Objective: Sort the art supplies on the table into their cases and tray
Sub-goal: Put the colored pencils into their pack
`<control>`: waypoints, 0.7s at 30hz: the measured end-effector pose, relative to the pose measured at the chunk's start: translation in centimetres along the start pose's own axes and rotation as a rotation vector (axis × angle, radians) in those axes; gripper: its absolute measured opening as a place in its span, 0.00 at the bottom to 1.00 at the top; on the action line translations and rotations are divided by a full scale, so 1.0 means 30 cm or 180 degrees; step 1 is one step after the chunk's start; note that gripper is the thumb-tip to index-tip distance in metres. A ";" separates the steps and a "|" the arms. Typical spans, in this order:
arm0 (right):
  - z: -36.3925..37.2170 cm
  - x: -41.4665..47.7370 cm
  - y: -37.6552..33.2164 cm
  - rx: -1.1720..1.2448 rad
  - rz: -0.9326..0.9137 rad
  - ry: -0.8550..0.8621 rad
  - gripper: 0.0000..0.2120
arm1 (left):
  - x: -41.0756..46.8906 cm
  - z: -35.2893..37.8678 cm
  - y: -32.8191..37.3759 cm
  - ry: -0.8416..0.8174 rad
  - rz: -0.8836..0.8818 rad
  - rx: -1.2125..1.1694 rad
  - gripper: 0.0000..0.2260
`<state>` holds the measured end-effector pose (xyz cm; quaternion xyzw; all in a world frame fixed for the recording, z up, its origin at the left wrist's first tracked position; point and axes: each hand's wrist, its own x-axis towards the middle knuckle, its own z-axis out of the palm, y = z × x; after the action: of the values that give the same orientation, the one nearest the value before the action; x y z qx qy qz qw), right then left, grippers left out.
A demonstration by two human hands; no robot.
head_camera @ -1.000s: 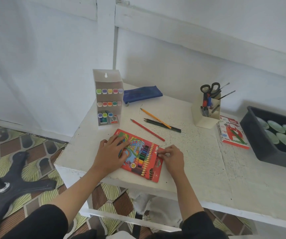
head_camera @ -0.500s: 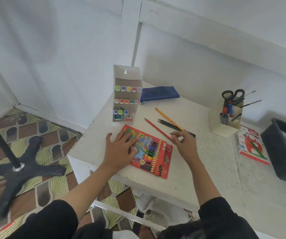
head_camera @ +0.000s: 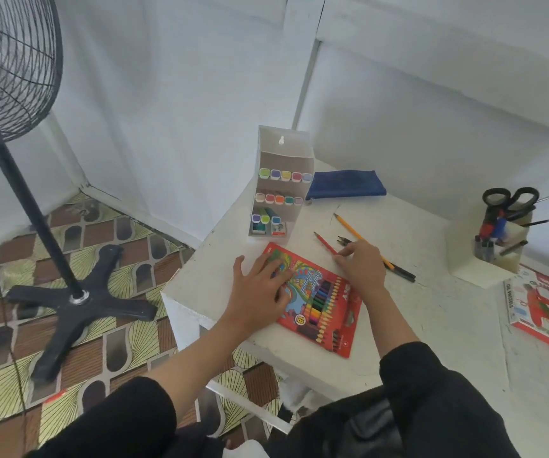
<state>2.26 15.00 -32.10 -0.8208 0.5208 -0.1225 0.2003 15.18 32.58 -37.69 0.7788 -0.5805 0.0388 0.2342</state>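
Observation:
A red box of coloured pencils (head_camera: 327, 304) lies flat near the front left corner of the white table (head_camera: 438, 328). My left hand (head_camera: 260, 285) presses on the box's left half with fingers spread and straight. My right hand (head_camera: 362, 266) sits just beyond the box, fingers curled down and pinching the near end of a loose red pencil (head_camera: 324, 242). A yellow pencil (head_camera: 349, 226) and dark pencils (head_camera: 402, 275) lie beside it, partly under that hand.
An upright marker case (head_camera: 279, 193) stands at the back left, with a blue pouch (head_camera: 346, 185) behind it. A holder with scissors (head_camera: 498, 256) and an oil pastels box (head_camera: 544, 309) sit to the right. A standing fan (head_camera: 68, 292) is on the floor at left.
My right hand left the pencil box's right edge and moved up to the loose pencils, closing on the red one. My left hand stayed on the box. The view shifted left.

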 end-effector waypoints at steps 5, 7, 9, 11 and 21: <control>-0.073 -0.032 0.033 0.0508 0.0036 0.0162 0.02 | 0.002 0.005 0.000 -0.0011 -0.0023 -0.0005 0.19; -0.112 -0.056 0.054 0.0787 0.0100 0.0222 0.04 | 0.003 0.011 -0.002 -0.0037 -0.0029 -0.0016 0.20; -0.142 -0.086 0.084 0.1137 0.0303 0.0225 0.08 | 0.001 0.016 -0.006 -0.0059 -0.0033 -0.0015 0.20; -0.163 -0.122 0.118 0.1507 0.0547 0.0327 0.13 | 0.003 0.021 -0.009 -0.0073 -0.0026 -0.0019 0.20; -0.145 -0.244 0.195 0.2684 0.0736 0.2072 0.18 | 0.006 0.021 -0.010 -0.0143 -0.0047 -0.0070 0.19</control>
<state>-7.37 18.54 -30.83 -0.5263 0.5484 -0.5457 0.3527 15.37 32.23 -38.27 0.7811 -0.5803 0.0132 0.2300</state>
